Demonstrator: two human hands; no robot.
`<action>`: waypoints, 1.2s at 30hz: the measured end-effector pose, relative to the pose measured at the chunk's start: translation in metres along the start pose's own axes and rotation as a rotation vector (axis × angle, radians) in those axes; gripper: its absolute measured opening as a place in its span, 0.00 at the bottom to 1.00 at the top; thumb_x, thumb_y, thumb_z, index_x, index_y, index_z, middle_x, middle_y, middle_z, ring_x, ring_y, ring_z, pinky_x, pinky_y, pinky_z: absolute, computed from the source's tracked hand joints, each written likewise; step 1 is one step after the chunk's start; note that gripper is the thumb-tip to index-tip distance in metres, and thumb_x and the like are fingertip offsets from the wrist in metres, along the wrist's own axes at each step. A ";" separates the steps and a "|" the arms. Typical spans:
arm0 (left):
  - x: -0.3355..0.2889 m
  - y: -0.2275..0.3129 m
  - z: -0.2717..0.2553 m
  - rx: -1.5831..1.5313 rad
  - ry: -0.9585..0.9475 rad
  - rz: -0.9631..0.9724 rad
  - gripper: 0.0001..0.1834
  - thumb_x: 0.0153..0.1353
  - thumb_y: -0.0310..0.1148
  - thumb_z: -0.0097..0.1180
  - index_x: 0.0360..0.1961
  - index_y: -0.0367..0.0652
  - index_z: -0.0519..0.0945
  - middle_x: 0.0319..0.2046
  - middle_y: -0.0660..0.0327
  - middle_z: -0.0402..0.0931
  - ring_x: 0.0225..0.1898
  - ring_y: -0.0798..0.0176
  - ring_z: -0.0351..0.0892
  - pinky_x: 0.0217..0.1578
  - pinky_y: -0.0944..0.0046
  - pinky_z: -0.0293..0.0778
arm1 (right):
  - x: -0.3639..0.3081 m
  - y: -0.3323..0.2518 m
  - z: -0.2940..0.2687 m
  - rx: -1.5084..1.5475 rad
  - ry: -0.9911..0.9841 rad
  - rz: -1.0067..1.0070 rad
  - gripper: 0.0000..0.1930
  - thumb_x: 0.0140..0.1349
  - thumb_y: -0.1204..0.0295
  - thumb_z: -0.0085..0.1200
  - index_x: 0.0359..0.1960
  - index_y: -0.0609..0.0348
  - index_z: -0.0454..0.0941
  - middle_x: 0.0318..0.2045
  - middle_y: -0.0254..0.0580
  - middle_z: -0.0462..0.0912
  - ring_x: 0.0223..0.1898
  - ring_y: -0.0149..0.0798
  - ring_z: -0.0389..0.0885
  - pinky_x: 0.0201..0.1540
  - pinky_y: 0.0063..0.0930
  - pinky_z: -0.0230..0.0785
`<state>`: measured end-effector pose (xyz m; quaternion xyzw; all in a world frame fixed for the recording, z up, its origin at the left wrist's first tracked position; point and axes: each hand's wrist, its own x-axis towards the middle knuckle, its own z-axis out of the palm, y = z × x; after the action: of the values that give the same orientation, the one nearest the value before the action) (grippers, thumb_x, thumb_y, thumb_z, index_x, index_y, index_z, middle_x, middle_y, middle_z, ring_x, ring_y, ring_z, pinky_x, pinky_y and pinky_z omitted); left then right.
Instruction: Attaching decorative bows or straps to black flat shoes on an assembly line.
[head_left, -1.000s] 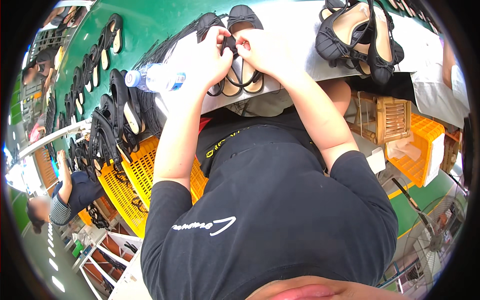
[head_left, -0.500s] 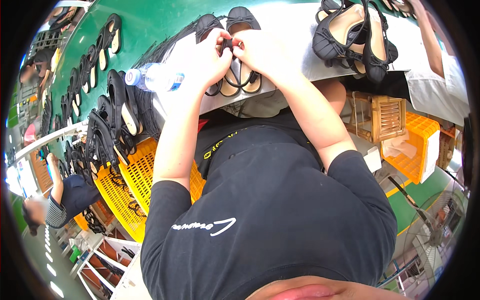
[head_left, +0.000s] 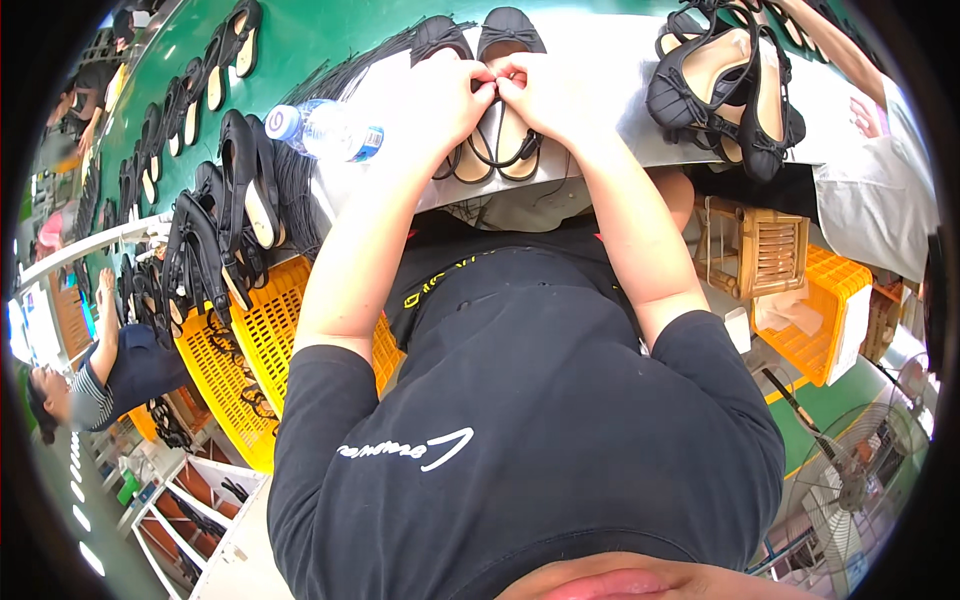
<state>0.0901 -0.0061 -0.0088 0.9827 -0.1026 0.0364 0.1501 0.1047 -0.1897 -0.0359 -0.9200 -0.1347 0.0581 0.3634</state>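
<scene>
A pair of black ballet flats with beige insoles lies on the white work surface, toes pointing away from me. The left shoe (head_left: 440, 38) and right shoe (head_left: 512, 33) sit side by side, and a thin black strap (head_left: 484, 160) loops over their heel ends. Over the middle of the pair, my left hand (head_left: 458, 98) and my right hand (head_left: 537, 95) meet with fingertips pinched together. Both are closed; what lies between the fingers is too small and covered to name. My hands hide the shoes' middle parts.
A clear water bottle (head_left: 325, 130) lies left of my left forearm, beside a bundle of black cords (head_left: 295, 195). More black flats (head_left: 715, 90) are piled to the right. Yellow crates (head_left: 270, 320), a bamboo stool (head_left: 770, 250) and a fan (head_left: 850, 480) stand below. Co-workers are at both sides.
The view has shifted, so the shoes and table appear slightly higher and farther right. My fingertips have come together; the dark strap seen between them before no longer shows there.
</scene>
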 end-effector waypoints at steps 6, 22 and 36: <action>-0.006 -0.001 0.009 0.015 0.121 0.019 0.12 0.67 0.48 0.67 0.44 0.59 0.94 0.41 0.60 0.84 0.45 0.54 0.88 0.47 0.53 0.81 | 0.000 0.016 0.007 0.054 0.086 -0.123 0.15 0.75 0.60 0.56 0.54 0.50 0.88 0.48 0.43 0.92 0.51 0.47 0.90 0.57 0.41 0.80; -0.006 0.001 0.011 -0.033 0.061 -0.041 0.12 0.67 0.46 0.67 0.45 0.56 0.93 0.46 0.62 0.85 0.48 0.55 0.88 0.51 0.54 0.82 | -0.017 -0.006 0.001 -0.297 0.406 -0.161 0.11 0.74 0.61 0.57 0.49 0.51 0.85 0.41 0.42 0.91 0.44 0.47 0.90 0.49 0.45 0.80; -0.006 0.005 0.010 -0.051 0.067 -0.049 0.11 0.67 0.45 0.67 0.44 0.55 0.93 0.46 0.63 0.85 0.46 0.55 0.88 0.49 0.54 0.82 | -0.004 0.006 0.010 -0.186 0.436 -0.205 0.10 0.72 0.61 0.61 0.46 0.50 0.89 0.64 0.43 0.80 0.55 0.54 0.84 0.60 0.49 0.75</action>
<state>0.0834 -0.0126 -0.0177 0.9790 -0.0742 0.0631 0.1793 0.1004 -0.1884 -0.0477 -0.9219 -0.1505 -0.1912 0.3015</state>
